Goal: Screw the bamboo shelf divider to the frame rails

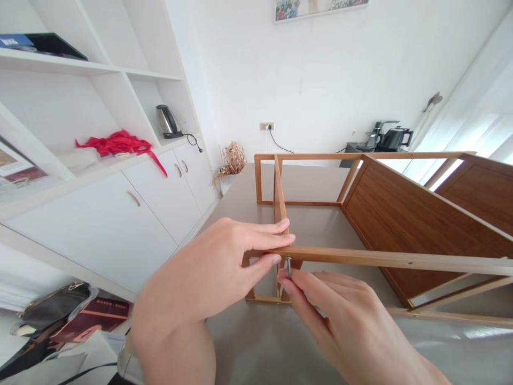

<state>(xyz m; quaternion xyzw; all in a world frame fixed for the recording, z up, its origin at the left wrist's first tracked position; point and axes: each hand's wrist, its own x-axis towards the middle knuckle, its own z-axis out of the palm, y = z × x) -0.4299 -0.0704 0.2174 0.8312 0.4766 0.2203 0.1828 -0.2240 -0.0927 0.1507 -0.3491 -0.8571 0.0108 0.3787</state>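
Note:
A brown wooden shelf frame (344, 254) lies on its side across the middle and right. My left hand (224, 262) grips its near corner: the fingers reach over the rail to the shelf panel (279, 198), and the thumb presses on the rail's near side. Just right of that thumb, my right hand (340, 315) pinches a thin grey metal hex key (289, 267) between thumb and forefinger. The key's upper end meets the rail at a small bolt head; its lower part is hidden by my fingertips.
White cabinets (92, 214) line the left, with red ribbon (120, 143) and a steel kettle (168, 122) on the shelves. A dried plant (232, 159) stands by the wall. At the back right is a black kettle (395, 138). Bags (56, 299) lie low on the left.

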